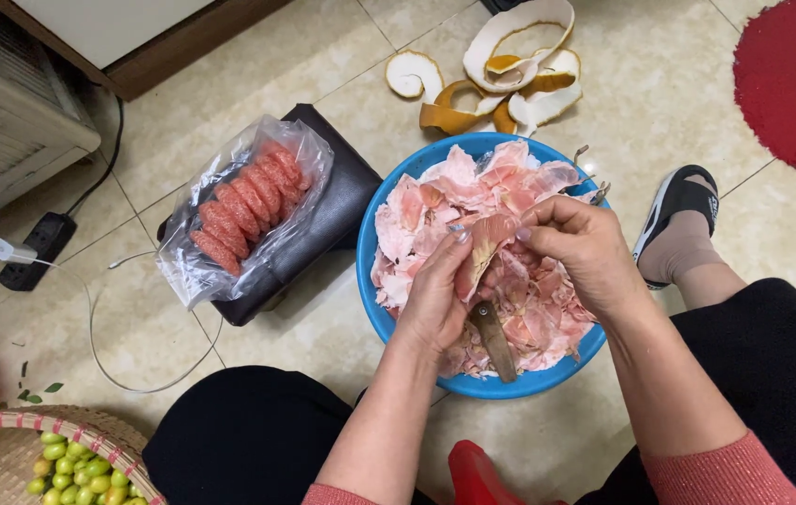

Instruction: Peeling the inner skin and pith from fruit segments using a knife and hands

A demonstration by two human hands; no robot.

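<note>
Tiled floor below us: peeled segments (246,208) fill the bag (194,271), skins heap the blue bowl (372,281). Our left hand (435,299) and right hand (585,248) pinch one more segment (480,251), half skinned.

tiled floor (323,56) | blue basin (372,281) | peel scraps (510,75) | red mat (790,84) | power strip (38,248)

Left hand (435,295) and right hand (577,251) gripping pomelo segment (480,251), over blue basin (372,281); knife (495,341) below
</note>
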